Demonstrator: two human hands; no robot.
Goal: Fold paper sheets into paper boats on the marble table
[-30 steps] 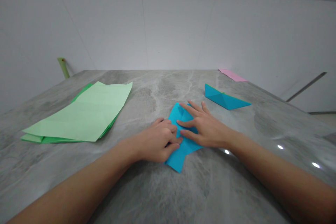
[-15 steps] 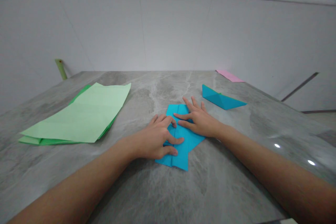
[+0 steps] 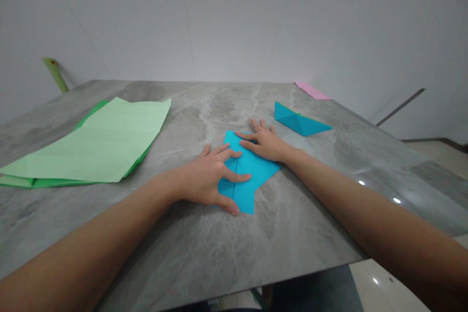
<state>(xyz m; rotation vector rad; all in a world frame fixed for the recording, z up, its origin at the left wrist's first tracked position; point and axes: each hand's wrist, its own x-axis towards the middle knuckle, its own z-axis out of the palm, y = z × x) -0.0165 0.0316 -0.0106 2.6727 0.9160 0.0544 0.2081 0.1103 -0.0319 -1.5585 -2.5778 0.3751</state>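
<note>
A partly folded blue paper (image 3: 252,171) lies flat on the grey marble table (image 3: 204,253) in front of me. My left hand (image 3: 208,179) rests on its left side with the fingers spread and flat, the thumb near the paper's front corner. My right hand (image 3: 263,143) lies on the paper's far end, fingers stretched out flat and pointing left. Neither hand grips anything; both press the sheet down.
A finished blue paper boat (image 3: 298,120) sits behind and to the right of my right hand. A stack of light green sheets (image 3: 95,144) lies at the left. A pink sheet (image 3: 312,90) lies at the far right corner. The table's front edge runs just below my forearms.
My left hand has uncurled from a loose fist to flat spread fingers. The blue paper has been flattened and turned. My view has tipped down, showing the table's front edge.
</note>
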